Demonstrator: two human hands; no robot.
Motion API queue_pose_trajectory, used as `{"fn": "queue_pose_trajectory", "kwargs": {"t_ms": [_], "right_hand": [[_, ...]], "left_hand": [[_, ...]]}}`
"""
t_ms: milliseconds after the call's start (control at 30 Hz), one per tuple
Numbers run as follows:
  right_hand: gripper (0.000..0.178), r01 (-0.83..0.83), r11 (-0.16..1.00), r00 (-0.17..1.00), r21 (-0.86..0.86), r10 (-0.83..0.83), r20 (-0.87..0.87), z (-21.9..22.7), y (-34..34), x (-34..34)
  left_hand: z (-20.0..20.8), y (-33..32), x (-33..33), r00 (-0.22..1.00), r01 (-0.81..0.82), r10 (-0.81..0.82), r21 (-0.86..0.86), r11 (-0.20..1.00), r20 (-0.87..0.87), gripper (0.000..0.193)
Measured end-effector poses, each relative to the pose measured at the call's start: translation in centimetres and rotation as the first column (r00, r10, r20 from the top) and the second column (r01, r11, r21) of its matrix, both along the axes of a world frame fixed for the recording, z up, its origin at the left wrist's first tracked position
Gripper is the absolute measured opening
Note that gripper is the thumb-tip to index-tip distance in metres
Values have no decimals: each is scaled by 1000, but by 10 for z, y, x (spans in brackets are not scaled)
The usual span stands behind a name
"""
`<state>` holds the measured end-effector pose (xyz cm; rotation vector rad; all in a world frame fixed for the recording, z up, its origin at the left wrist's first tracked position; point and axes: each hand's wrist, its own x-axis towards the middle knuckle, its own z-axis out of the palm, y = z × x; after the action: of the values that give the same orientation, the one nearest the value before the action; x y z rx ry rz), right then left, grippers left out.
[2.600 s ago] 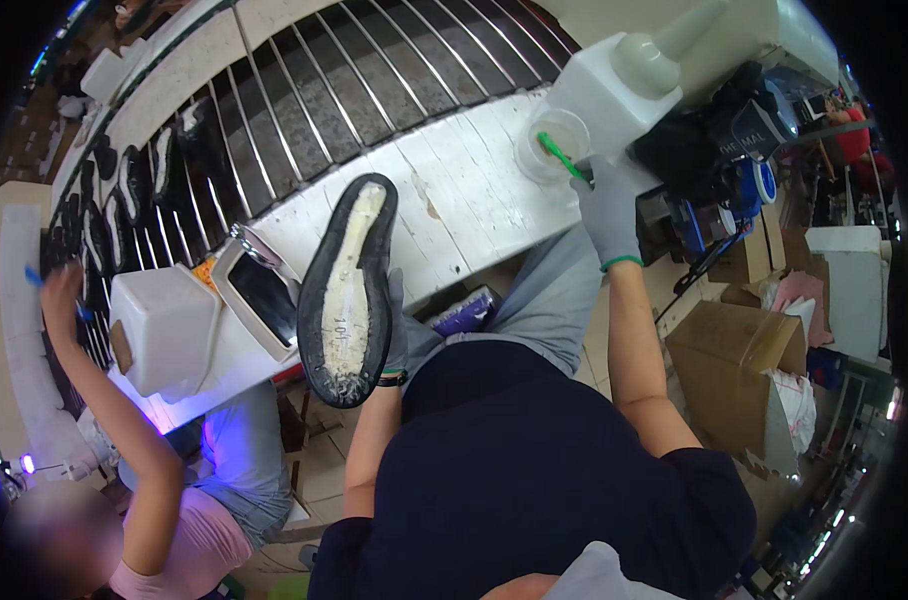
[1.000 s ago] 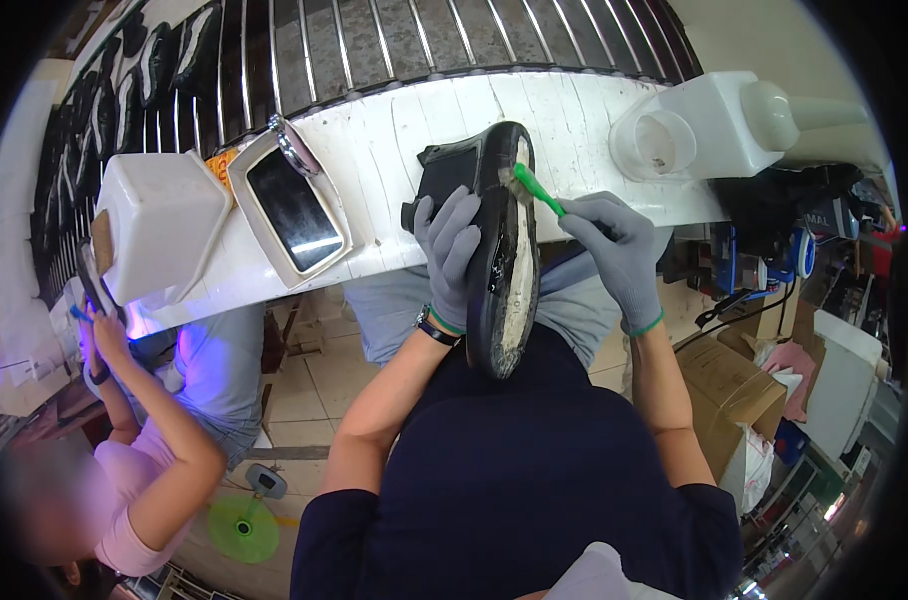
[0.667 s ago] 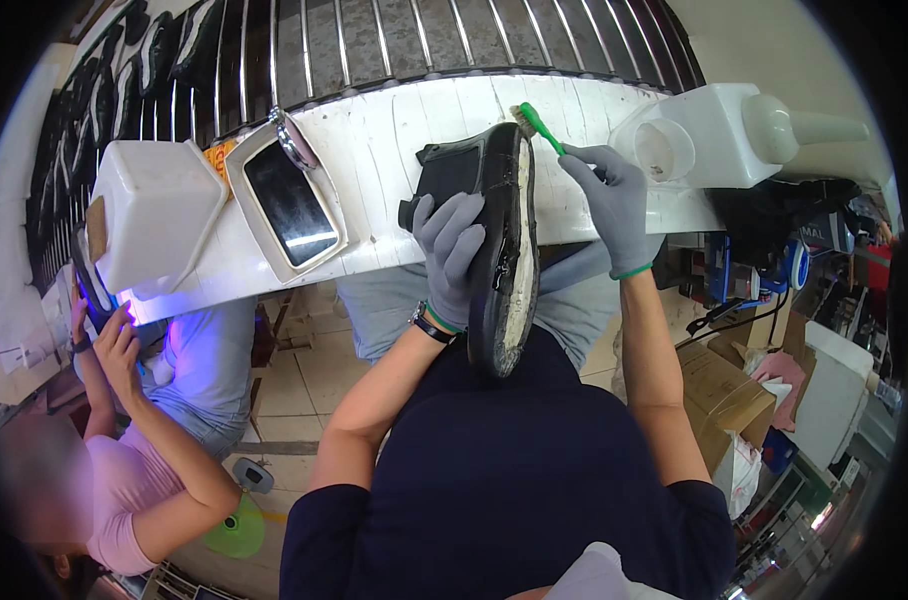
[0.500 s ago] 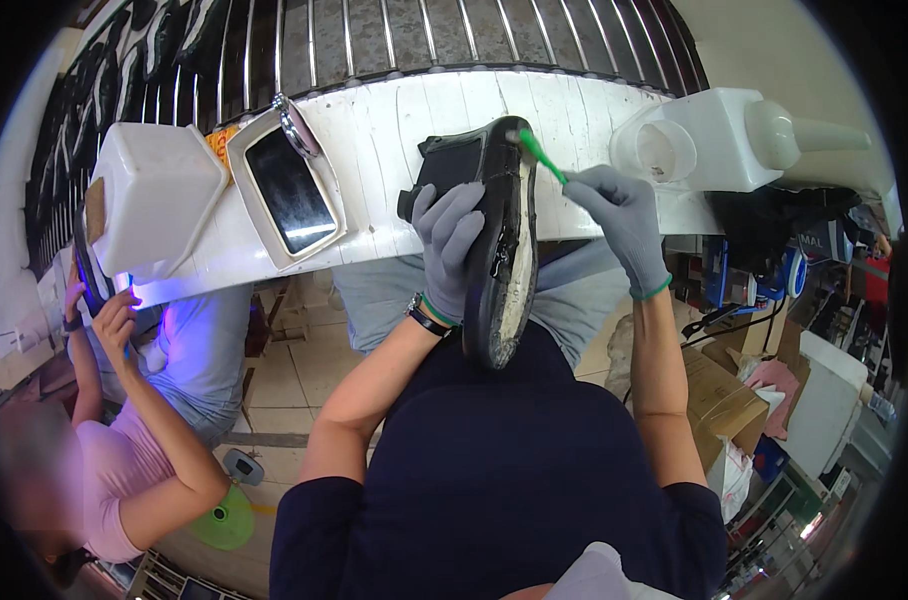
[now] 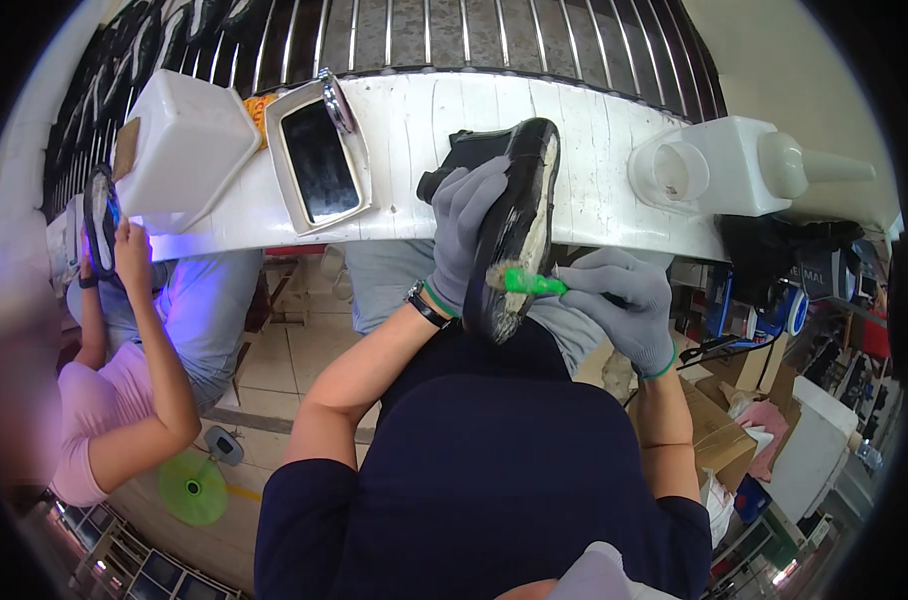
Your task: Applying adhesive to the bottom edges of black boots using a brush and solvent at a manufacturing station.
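My left hand (image 5: 463, 228), in a grey glove, is closed round the upper of a black shoe (image 5: 490, 262). The shoe is tipped on its side over the table's near edge, with its pale, patchy sole (image 5: 540, 205) turned toward the right. Between the gloved fingers of my right hand (image 5: 624, 300) is a green-handled brush (image 5: 530, 282). Its bristly tip lies against the shoe near the end closest to me. My left palm and the shoe side beneath it are hidden.
A white tray (image 5: 362, 212) with a dark panel and a small round mirror stands left of the shoe, beside a white container (image 5: 196, 142). At right are a clear cup (image 5: 668, 172) and a white jug (image 5: 742, 150). A co-worker's hand (image 5: 132, 262) holds another shoe at far left.
The brush has come from the shoe's far end down to its near end, its tip now pointing left. The shoe has turned slightly. The co-worker's shoe now shows more fully.
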<state>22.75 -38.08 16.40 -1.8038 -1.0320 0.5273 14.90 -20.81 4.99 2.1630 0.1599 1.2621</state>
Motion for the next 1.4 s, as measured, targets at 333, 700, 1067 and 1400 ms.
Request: {"fn": "queue_pose_trajectory", "kwargs": {"t_ms": [333,700,1067,1400], "right_hand": [[26,-200,975,935,93,162,315,38,12,8],[26,-203,974,787,96,104,608,84,49,53],[14,-288,922,772,-259,383,506,112,57,87],[17,545,835,817,75,-509,-271,35,8,-1]], "left_hand": [[64,14,-18,965,210,-218,-67,975,-144,59],[82,84,19,435,695,-866,-518,498,-248,75],[61,120,78,-118,509,-984,-859,54,-131,54],[94,80,-2,412,483,-894,-790,377,-174,83]]}}
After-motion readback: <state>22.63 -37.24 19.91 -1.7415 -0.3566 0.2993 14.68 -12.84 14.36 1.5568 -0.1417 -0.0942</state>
